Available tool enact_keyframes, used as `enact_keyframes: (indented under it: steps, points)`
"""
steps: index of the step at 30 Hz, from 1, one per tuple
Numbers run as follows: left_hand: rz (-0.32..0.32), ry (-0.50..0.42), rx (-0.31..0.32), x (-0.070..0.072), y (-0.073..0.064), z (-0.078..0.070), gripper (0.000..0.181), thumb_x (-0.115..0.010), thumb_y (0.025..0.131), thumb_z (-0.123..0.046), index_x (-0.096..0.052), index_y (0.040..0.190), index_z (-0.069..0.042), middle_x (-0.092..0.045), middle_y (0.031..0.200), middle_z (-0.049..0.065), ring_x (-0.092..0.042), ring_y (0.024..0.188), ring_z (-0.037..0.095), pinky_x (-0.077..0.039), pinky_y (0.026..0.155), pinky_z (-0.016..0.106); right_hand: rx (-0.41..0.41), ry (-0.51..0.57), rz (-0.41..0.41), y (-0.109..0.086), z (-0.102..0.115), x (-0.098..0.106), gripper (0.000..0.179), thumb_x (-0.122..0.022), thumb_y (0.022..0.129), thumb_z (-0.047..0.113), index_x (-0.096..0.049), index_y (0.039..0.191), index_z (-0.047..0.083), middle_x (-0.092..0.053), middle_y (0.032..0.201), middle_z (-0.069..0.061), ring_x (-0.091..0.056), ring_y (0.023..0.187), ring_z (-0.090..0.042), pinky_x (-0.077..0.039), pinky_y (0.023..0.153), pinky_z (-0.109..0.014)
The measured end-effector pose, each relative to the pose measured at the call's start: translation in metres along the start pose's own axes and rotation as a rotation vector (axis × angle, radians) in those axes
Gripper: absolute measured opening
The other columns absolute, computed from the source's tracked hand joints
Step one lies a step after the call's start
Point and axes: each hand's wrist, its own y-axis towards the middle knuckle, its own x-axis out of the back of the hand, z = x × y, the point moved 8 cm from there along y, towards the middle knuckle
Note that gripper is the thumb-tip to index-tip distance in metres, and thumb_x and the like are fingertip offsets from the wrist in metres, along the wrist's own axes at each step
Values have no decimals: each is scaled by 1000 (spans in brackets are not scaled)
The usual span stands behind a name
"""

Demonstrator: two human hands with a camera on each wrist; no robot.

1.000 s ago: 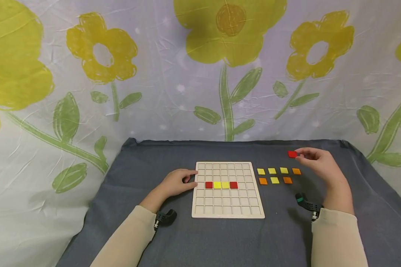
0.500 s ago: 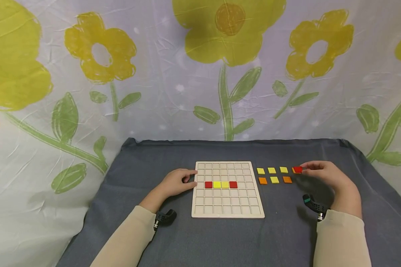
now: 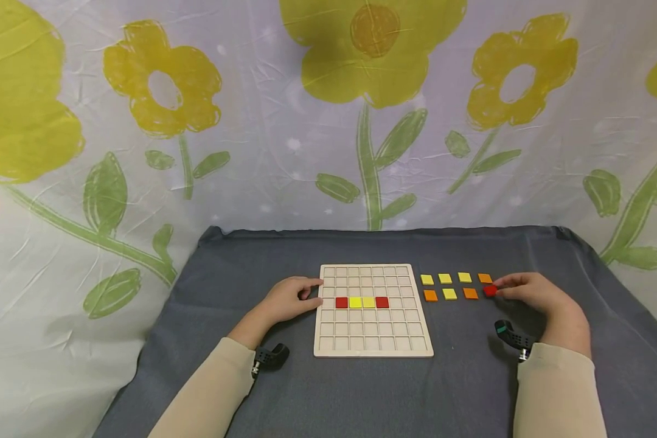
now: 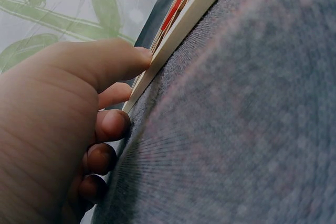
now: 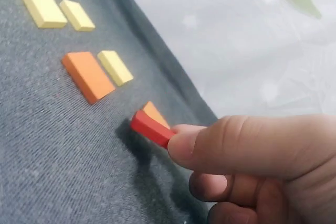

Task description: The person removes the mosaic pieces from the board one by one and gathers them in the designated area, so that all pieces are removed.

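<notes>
Head: right of the board [image 3: 373, 353], the right hand [image 3: 538, 294] pinches a red tile [image 3: 490, 291] beside loose tiles [image 3: 450, 294], apparently placing it; next likely calls for lowering and release. Left wrist: the left hand [image 4: 58, 114], thumb and forefinger apart, touches the board's edge. Right wrist: the red tile looks thick, plain, tilted.

Of the twelve square tiles, six are yellow tiles [image 3: 449, 294], three are orange tiles [image 3: 430, 295] and three are red tiles [image 3: 342, 303]. One gridded board [image 3: 373, 334], seven columns by seven rows, bears two reds and two yellows. Beside it lie four yellows and three oranges. One red piece [image 3: 490, 291] is held. Hands number two, a left hand [image 3: 288, 298] and a right hand [image 3: 542, 295]; black wrist mounts [image 3: 272, 358] also number two.
</notes>
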Motion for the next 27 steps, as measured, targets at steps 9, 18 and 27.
enact_keyframes:
  steps: [9, 18, 27]
  points:
    - [9, 9, 10, -1, 1, 2, 50, -72, 97, -38, -65, 141, -16, -43, 67, -8, -35, 59, 7, -34, 64, 29, -47, -33, -10, 3, -6, -1, 43, -68, 98, 22, -64, 126, -11, -56, 132, -36, -51, 116, -47, -41, 96, -63]
    - [4, 15, 4, -1, 1, 2, 50, -72, 97, -38, -65, 141, -16, -43, 66, -8, -35, 58, 7, -33, 63, 29, -67, -32, -23, 4, -5, 1, 45, -70, 97, 22, -64, 127, -10, -56, 132, -35, -52, 114, -45, -42, 96, -63]
    - [4, 6, -6, -1, 0, 0, 50, -73, 97, -38, -65, 141, -15, -43, 66, -7, -34, 58, 7, -33, 62, 29, -23, -11, -80, -2, 25, 12, 51, -64, 102, 28, -56, 137, -8, -53, 132, -32, -53, 114, -45, -46, 93, -60]
